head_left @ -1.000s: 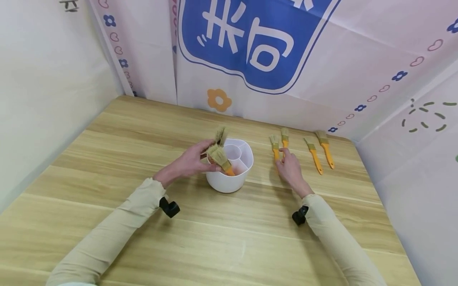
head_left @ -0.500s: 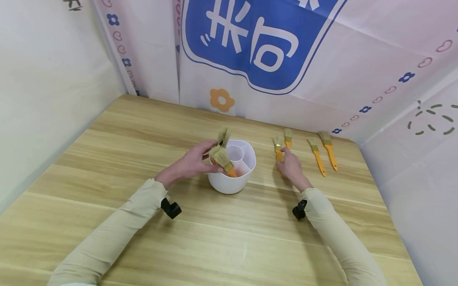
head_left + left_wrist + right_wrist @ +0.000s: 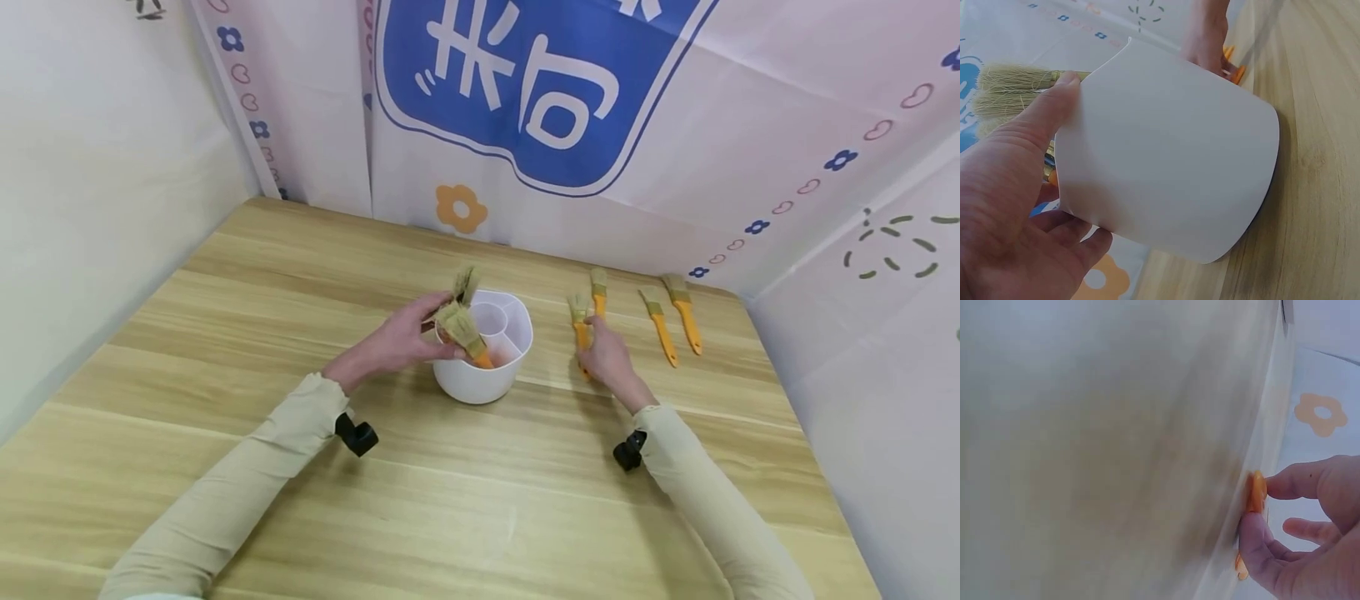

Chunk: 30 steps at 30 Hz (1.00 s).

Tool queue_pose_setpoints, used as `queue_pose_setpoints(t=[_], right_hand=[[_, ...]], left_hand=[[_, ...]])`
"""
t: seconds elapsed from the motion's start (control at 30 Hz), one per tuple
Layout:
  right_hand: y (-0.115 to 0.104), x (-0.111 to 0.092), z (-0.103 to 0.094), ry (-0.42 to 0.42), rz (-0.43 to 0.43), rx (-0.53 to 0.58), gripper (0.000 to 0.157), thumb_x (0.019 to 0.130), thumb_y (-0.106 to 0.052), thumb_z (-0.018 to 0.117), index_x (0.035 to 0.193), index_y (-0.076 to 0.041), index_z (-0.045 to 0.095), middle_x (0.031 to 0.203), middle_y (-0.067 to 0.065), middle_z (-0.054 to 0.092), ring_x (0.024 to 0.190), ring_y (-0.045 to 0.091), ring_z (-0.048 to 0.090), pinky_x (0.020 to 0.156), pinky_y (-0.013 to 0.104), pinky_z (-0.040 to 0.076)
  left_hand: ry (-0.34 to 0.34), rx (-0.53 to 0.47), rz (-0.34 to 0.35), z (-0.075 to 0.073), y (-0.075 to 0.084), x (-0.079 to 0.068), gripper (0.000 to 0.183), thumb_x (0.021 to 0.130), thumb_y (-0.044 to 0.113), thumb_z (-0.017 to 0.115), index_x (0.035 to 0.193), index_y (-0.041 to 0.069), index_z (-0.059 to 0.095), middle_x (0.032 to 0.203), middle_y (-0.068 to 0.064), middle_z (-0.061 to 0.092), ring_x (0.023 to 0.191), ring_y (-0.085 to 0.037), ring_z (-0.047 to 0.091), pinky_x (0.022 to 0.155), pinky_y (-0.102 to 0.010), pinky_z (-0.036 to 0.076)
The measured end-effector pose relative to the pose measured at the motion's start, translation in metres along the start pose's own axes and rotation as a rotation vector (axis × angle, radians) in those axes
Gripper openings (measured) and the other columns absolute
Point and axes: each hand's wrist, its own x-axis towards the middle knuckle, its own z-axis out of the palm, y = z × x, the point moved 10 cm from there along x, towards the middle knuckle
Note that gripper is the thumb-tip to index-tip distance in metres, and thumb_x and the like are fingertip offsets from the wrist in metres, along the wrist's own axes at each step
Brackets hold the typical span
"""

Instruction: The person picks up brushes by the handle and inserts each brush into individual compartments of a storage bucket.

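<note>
My left hand (image 3: pixel 397 340) grips the rim of a white divided container (image 3: pixel 476 385), thumb on its near side and fingers round its far side. Bristle-up paintbrushes (image 3: pixel 461 329) lean in the container, partly behind that hand. To the right, my right hand (image 3: pixel 609 358) pinches the orange handle of a flat paintbrush (image 3: pixel 580 333) at the tabletop. In the right wrist view, thumb and finger press either side of the orange handle (image 3: pixel 1257 490). The left wrist view has the container's smooth wall (image 3: pixel 1166 150) up close, with pale bristles (image 3: pixel 1013 87) past the thumb.
Beyond the right hand lies another paintbrush (image 3: pixel 598 292). Two more, one slimmer (image 3: pixel 658 325) and one wider (image 3: pixel 684 312), lie farther right on the wooden table (image 3: pixel 450 500). Printed cloth walls (image 3: pixel 637 225) stand along the back and sides.
The paintbrush under my right hand has slid slightly toward me, and the fingers have drawn in round its handle. My left hand and the container stay in place.
</note>
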Motion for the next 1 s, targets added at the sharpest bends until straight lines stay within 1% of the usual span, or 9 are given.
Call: queue_pose_setpoints(t=[0.13, 0.27, 0.5, 0.57, 0.77, 0.9, 1.0], right_hand=[[-0.002, -0.01, 0.002, -0.043, 0.0, 0.028, 0.056, 0.083, -0.004, 0.056, 0.136, 0.002, 0.038, 0.057, 0.004, 0.05, 0.045, 0.012, 0.042, 0.046, 0.024, 0.037], [-0.001, -0.02, 0.005, -0.076, 0.016, 0.044, 0.056, 0.085, -0.005, 0.056, 0.138, 0.0, 0.036, 0.061, 0.007, 0.055, 0.047, 0.014, 0.048, 0.045, 0.024, 0.039], [0.0, -0.038, 0.006, -0.074, 0.013, 0.027, 0.054, 0.086, -0.005, 0.056, 0.137, 0.0, 0.037, 0.063, 0.009, 0.06, 0.048, 0.014, 0.05, 0.044, 0.024, 0.039], [0.0, -0.042, 0.007, -0.084, 0.017, 0.031, 0.054, 0.087, -0.006, 0.057, 0.137, -0.001, 0.037, 0.064, 0.009, 0.06, 0.048, 0.015, 0.05, 0.044, 0.024, 0.039], [-0.004, -0.054, 0.006, -0.107, -0.014, 0.027, 0.054, 0.085, -0.006, 0.059, 0.134, 0.003, 0.039, 0.071, 0.014, 0.064, 0.053, 0.016, 0.054, 0.047, 0.024, 0.041], [-0.004, -0.056, 0.006, -0.129, -0.012, 0.018, 0.057, 0.084, -0.009, 0.061, 0.135, 0.004, 0.038, 0.074, 0.015, 0.065, 0.056, 0.017, 0.056, 0.051, 0.026, 0.042], [-0.003, -0.051, 0.006, -0.128, -0.005, 0.003, 0.059, 0.085, -0.011, 0.06, 0.137, 0.004, 0.036, 0.075, 0.015, 0.064, 0.056, 0.017, 0.055, 0.052, 0.027, 0.042]], left_hand=[[-0.005, -0.009, 0.018, 0.0, 0.002, 0.001, 0.083, 0.078, 0.014, 0.077, 0.146, 0.002, 0.03, 0.147, -0.018, 0.037, 0.139, -0.034, 0.032, 0.113, -0.048, 0.03], [-0.003, -0.011, 0.011, -0.002, 0.003, 0.002, 0.083, 0.078, 0.015, 0.077, 0.146, 0.003, 0.03, 0.148, -0.017, 0.037, 0.14, -0.033, 0.032, 0.114, -0.048, 0.028], [-0.002, 0.008, -0.019, -0.001, -0.001, 0.001, 0.086, 0.079, 0.017, 0.077, 0.148, 0.003, 0.026, 0.151, -0.017, 0.031, 0.141, -0.034, 0.029, 0.115, -0.048, 0.027], [0.001, 0.007, -0.015, -0.002, -0.001, 0.001, 0.086, 0.079, 0.017, 0.077, 0.148, 0.004, 0.027, 0.151, -0.016, 0.033, 0.141, -0.033, 0.029, 0.115, -0.048, 0.027], [-0.008, -0.008, 0.005, -0.001, 0.0, 0.002, 0.084, 0.08, 0.015, 0.076, 0.147, 0.003, 0.029, 0.149, -0.016, 0.035, 0.14, -0.033, 0.031, 0.115, -0.048, 0.028], [-0.006, -0.004, 0.004, -0.002, 0.0, 0.002, 0.084, 0.079, 0.016, 0.077, 0.147, 0.003, 0.029, 0.149, -0.017, 0.035, 0.14, -0.034, 0.031, 0.115, -0.049, 0.028], [-0.002, -0.001, 0.0, -0.002, 0.0, 0.002, 0.085, 0.078, 0.017, 0.078, 0.147, 0.003, 0.029, 0.149, -0.017, 0.035, 0.139, -0.034, 0.032, 0.114, -0.049, 0.028]])
